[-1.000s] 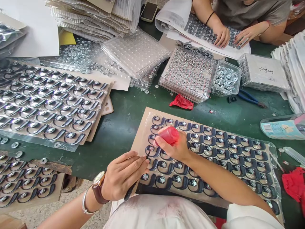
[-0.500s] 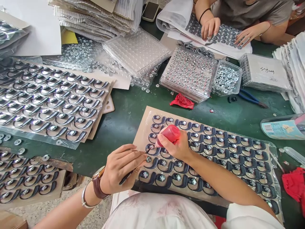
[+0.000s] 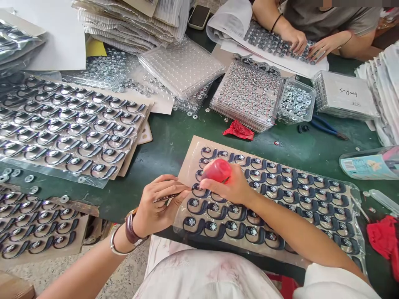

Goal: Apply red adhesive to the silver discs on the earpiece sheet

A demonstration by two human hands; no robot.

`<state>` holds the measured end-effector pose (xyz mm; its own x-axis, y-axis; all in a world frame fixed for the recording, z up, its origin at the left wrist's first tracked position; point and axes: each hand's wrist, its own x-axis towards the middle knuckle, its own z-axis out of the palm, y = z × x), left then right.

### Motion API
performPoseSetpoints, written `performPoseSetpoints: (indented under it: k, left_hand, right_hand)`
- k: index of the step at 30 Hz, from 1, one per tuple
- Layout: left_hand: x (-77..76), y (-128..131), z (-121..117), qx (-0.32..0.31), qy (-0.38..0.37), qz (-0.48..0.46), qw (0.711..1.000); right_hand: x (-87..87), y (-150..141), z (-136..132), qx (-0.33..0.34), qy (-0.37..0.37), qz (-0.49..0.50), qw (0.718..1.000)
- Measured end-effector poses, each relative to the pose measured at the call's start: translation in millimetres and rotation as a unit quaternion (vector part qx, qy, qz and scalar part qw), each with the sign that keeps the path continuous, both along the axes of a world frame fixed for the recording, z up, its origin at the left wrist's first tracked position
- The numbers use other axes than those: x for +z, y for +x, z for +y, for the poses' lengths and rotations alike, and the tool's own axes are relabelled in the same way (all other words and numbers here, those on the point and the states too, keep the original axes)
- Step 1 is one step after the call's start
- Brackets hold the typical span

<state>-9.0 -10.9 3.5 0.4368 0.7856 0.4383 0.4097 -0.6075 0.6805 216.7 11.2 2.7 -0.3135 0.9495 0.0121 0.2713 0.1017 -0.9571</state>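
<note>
Your right hand (image 3: pixel 235 185) grips a red bottle (image 3: pixel 216 170), your left hand (image 3: pixel 158 205) a thin dark tool (image 3: pixel 171 196), over the left end of the card (image 3: pixel 187 160), lower centre. Silvery centres (image 3: pixel 213 226) show on visible pieces (image 3: pixel 241 229); how many are finished, unclear.

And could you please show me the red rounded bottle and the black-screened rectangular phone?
Red rounded bottle (image 3: pixel 219 169): head view, on its body.
Black-screened rectangular phone (image 3: pixel 199 17): head view, on its screen.
</note>
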Motion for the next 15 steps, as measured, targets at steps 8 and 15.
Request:
performPoseSetpoints:
  k: [8,15]
  left_hand:
    - [5.2,-9.8,-40.8,-0.067,0.139,0.054,0.987]
    - [1.5,-12.9,-57.0,-0.089,0.195,0.129,0.968]
  right_hand:
    - [4.7,-5.7,-30.5,-0.084,-0.053,0.062,0.993]
    - [-18.3,-18.7,-47.0,-0.094,0.009,0.049,0.994]
